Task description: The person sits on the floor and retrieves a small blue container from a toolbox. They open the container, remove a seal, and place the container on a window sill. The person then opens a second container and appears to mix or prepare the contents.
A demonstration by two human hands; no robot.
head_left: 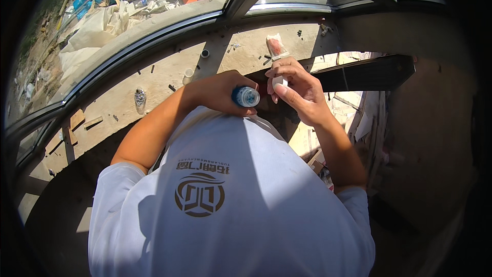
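Observation:
My left hand (223,91) is wrapped round a plastic bottle with a blue label (247,97), in front of my chest. Its clear neck points up toward me and looks uncapped. Just to the right, my right hand (300,92) is closed, pinching a small white bottle cap (279,80) between thumb and fingers. The cap is apart from the bottle. Beyond my right hand, a small clear packet with reddish contents (275,46) lies on the sill.
A dusty sill (241,64) under the window frame (154,35) carries a white cup (188,75), a small dark-centred roll (205,53), a clear bag (140,100) and wood scraps (77,119). A long dark panel (364,73) extends at right. Sacks and rubbish (102,25) lie outside.

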